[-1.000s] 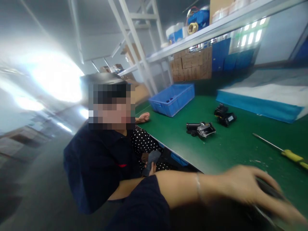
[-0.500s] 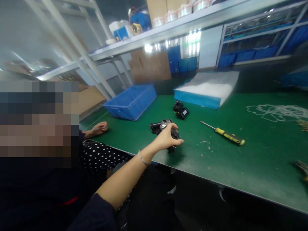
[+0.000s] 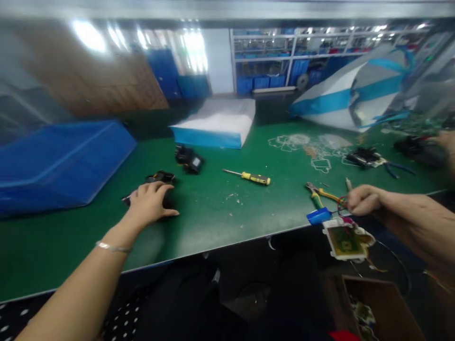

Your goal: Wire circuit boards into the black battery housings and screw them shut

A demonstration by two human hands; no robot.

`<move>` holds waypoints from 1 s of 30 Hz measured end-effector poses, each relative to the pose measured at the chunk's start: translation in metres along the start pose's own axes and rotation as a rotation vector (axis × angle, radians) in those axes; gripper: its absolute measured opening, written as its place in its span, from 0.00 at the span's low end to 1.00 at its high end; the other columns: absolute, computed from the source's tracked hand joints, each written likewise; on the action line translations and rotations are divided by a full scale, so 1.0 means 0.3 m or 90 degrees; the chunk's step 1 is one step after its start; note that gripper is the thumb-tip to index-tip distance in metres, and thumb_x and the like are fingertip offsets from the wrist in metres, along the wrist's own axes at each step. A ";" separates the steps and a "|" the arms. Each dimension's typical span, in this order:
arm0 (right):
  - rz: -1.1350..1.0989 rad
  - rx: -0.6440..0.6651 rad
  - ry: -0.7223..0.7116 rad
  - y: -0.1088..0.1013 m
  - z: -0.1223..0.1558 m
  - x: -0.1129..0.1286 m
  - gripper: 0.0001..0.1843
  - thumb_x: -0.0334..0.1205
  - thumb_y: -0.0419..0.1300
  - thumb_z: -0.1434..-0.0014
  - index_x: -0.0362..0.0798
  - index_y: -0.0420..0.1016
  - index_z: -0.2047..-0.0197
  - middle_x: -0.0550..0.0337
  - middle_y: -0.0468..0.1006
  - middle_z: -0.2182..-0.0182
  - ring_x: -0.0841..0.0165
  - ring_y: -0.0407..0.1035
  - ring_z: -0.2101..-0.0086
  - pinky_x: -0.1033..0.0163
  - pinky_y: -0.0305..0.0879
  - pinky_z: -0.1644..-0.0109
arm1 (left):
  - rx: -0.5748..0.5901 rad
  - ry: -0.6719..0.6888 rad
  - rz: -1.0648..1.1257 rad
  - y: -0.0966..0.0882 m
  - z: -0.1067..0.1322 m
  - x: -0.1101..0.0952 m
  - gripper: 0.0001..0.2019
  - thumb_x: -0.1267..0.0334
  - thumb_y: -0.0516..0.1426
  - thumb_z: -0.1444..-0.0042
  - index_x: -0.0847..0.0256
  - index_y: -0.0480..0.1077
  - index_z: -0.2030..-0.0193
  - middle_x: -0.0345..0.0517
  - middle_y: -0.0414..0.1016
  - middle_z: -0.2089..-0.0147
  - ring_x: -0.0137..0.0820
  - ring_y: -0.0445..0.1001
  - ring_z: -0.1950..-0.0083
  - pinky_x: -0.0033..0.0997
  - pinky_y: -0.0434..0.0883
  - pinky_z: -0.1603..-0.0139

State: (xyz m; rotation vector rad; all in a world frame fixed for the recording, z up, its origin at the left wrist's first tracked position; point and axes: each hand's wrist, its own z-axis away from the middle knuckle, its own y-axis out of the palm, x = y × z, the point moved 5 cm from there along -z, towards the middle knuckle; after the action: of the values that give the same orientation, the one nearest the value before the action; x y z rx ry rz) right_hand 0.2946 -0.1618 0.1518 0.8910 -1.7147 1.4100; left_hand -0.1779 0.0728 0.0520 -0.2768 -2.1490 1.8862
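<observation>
My left hand (image 3: 151,203), with a silvery bracelet on its wrist, curls over a black part (image 3: 168,201) on the green table. Its thumb and fingers lie on either side of the part, and the palm hides much of it. More black pieces (image 3: 160,176) show just behind the fingers. My right hand (image 3: 362,200) is closed round thin wires at the table's front edge. From these hang a circuit board in a white frame (image 3: 346,241) and a blue wrapped block (image 3: 319,216). Beside that hand lie pliers with yellow-green handles (image 3: 315,195).
A yellow-black screwdriver (image 3: 256,178) and black modules (image 3: 190,159) lie mid-table. Blue bin (image 3: 71,156) stands left; white package (image 3: 216,123) behind. Rightward are white wire loops (image 3: 322,165), blue-handled pliers (image 3: 394,170) and another person's hand (image 3: 447,142). Below is an open box (image 3: 398,303) with boards.
The view has swung right and levelled, bringing my right hand with the wires and board into sight. My left hand stays at the black part, now a little farther from the screwdriver.
</observation>
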 end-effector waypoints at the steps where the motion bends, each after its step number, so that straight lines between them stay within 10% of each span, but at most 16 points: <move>1: -0.021 0.028 0.006 0.010 -0.008 0.009 0.21 0.47 0.46 0.34 0.53 0.77 0.69 0.54 0.75 0.58 0.61 0.68 0.53 0.60 0.66 0.51 | -0.013 -0.005 0.005 -0.017 -0.002 -0.017 0.39 0.43 0.62 0.60 0.56 0.62 0.41 0.57 0.58 0.37 0.63 0.53 0.39 0.64 0.56 0.45; 6: -0.107 0.097 -0.008 0.064 -0.041 0.062 0.23 0.46 0.46 0.34 0.52 0.78 0.71 0.58 0.71 0.49 0.58 0.64 0.47 0.53 0.60 0.43 | -0.078 0.159 0.149 -0.185 0.043 -0.347 0.35 0.43 0.58 0.52 0.56 0.60 0.40 0.53 0.56 0.36 0.51 0.53 0.36 0.54 0.54 0.37; 13: -0.053 0.086 -0.078 0.090 -0.066 0.131 0.22 0.49 0.47 0.35 0.53 0.80 0.69 0.62 0.71 0.47 0.56 0.66 0.49 0.48 0.57 0.40 | 0.041 0.414 0.379 -0.367 0.184 -0.829 0.35 0.46 0.60 0.51 0.50 0.56 0.37 0.46 0.55 0.34 0.43 0.52 0.34 0.47 0.57 0.36; 24: -0.029 0.101 -0.104 0.144 -0.056 0.186 0.20 0.48 0.47 0.34 0.58 0.81 0.63 0.68 0.65 0.41 0.56 0.59 0.43 0.46 0.55 0.37 | 0.335 0.364 0.900 -0.181 0.178 -1.028 0.37 0.52 0.63 0.53 0.57 0.55 0.38 0.57 0.61 0.38 0.41 0.66 0.41 0.48 0.65 0.42; 30: -0.007 0.081 -0.118 0.175 -0.062 0.209 0.18 0.51 0.49 0.36 0.59 0.80 0.61 0.70 0.63 0.39 0.56 0.54 0.39 0.48 0.54 0.36 | 0.297 0.345 0.989 -0.162 0.195 -1.073 0.48 0.57 0.70 0.65 0.54 0.51 0.37 0.56 0.59 0.37 0.44 0.66 0.42 0.53 0.63 0.41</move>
State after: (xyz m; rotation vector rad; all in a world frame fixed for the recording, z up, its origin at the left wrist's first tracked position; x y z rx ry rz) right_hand 0.2203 -0.1390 0.1836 1.1300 -1.7668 1.4814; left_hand 0.1093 -0.0903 0.0693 -2.4536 -0.8956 2.2781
